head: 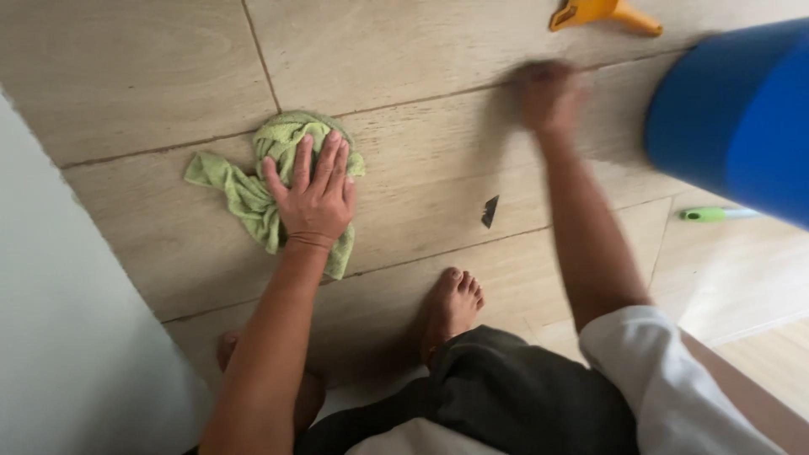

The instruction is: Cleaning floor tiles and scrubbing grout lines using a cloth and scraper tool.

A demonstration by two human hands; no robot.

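Down on the pale wood-look floor (126,76), a crumpled green cloth (253,181) sits under the left hand (313,195), fingers spread flat on it. The right hand (548,93) is blurred, maybe closed, can't tell. 1 small dark blade (490,211) lies between them, blue bucket (742,118) at right.

From my remote seat: a crumpled cloth (261,181) in pale lime green lies under my left hand (313,198) on the floor (126,76), whose tiles are light beige with faint wood-grain streaks and thin brown grout lines. A solid, glossy royal-blue bucket (742,118) fills the upper right corner. Beside it lie a bright orange-yellow plastic tool (602,13) and a handle (716,214) tipped in vivid green fading to white. A small dark grey blade (490,211) marks the tile. My shorts (522,396) are charcoal, my sleeve (666,379) white; the wall (59,337) at left is pale grey-white.
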